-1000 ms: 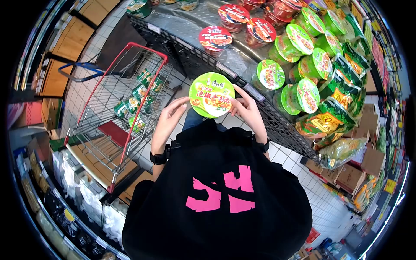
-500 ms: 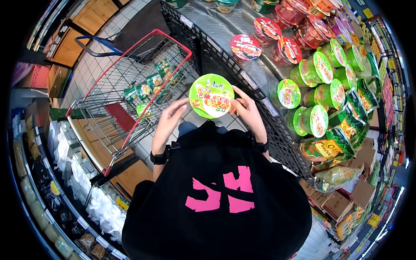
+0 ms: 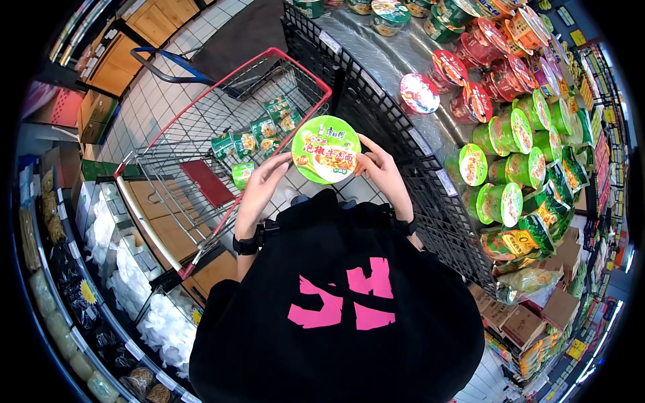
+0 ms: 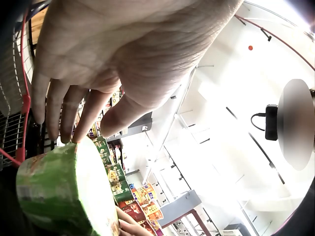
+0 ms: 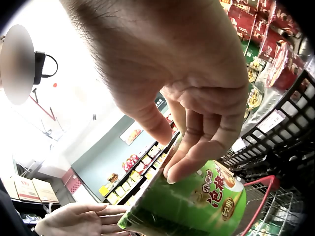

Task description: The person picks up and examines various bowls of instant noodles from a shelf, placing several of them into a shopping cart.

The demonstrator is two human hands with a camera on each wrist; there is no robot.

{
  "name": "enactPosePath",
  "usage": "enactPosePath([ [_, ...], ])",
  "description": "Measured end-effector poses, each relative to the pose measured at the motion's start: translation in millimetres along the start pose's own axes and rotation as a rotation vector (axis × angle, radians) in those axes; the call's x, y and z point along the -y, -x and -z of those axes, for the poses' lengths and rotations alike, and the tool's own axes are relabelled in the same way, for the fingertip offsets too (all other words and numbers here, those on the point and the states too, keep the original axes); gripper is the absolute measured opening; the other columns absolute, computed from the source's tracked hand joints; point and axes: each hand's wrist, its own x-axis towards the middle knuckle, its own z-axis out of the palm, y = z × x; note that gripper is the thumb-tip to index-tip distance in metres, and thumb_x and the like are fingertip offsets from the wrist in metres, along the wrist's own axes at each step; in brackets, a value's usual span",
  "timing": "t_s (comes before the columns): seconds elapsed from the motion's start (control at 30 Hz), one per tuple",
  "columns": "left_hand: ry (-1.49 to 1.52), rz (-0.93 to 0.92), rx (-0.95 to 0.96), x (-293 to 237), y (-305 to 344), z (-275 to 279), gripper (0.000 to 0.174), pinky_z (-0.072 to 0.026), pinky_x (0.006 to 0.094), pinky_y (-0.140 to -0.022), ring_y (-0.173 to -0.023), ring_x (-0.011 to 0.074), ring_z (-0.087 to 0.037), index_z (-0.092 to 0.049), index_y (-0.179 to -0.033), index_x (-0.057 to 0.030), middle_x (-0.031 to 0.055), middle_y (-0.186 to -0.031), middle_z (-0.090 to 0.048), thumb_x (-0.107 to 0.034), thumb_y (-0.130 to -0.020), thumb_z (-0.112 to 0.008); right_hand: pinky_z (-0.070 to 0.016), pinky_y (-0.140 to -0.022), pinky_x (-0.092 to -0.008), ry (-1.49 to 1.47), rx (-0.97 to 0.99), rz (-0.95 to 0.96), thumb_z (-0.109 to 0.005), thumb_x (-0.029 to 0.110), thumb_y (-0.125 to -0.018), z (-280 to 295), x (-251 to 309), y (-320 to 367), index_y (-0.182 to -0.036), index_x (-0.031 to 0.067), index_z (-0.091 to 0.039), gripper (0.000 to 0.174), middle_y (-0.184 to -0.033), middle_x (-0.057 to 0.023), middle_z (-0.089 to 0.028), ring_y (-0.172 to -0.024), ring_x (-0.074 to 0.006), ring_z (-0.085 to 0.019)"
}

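Note:
A green noodle cup (image 3: 326, 149) with a printed lid is held in front of the chest, lid facing up at the head camera. The right hand (image 3: 385, 176) pinches its rim; in the right wrist view, that hand (image 5: 197, 83) has its thumb near the lid edge and fingers on the green side wall (image 5: 192, 201). On the opposite side, the left hand (image 3: 264, 185) has straight fingers reaching the cup. In the left wrist view, the left hand's (image 4: 113, 59) fingertips touch the rim of the cup (image 4: 49, 189), with the thumb clear of it.
A red-handled shopping cart (image 3: 203, 183) at the left holds several green cups (image 3: 264, 128). To the right, a black crate-sided display (image 3: 430, 201) carries green cups (image 3: 502, 203), red cups (image 3: 419, 93) and bags. Shelves of packaged goods (image 3: 84, 295) line the lower left.
The cart and the display have shifted rightward in the head view, and the cart now appears closer behind the cup. Both hands and the cup keep nearly the same place before the body.

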Motion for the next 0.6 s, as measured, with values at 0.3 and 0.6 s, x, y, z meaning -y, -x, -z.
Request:
enactPosePath([
  [0.3,0.052,-0.006,-0.018,0.8,5.7,82.4,0.032,-0.0390,0.0268,-0.096,-0.110,0.0140,-0.054,-0.055,-0.121,0.0026,0.0088,-0.119,-0.058,-0.014,-0.094,-0.052,-0.0455,-0.064,-0.0226,0.056,0.047,0.011,-0.051,0.008,-0.092,-72.6,-1.2,-39.3,-0.137,-0.0008,-0.038,0.048,-0.076,-0.0046,-0.061,-0.068,-0.0086,-0.057],
  [0.6,0.106,-0.010,-0.208,34.6,37.3,160.8,0.034,-0.0379,0.0271,-0.096,-0.112,0.0132,-0.051,-0.053,-0.124,0.0018,0.0083,-0.121,-0.057,-0.016,-0.095,-0.051,-0.0435,-0.059,-0.0215,0.144,0.241,-0.024,-0.052,0.010,-0.092,-158.4,-7.8,-94.0,-0.136,-0.0009,-0.039,0.047,-0.073,-0.0041,-0.062,-0.067,-0.0083,-0.059],
])
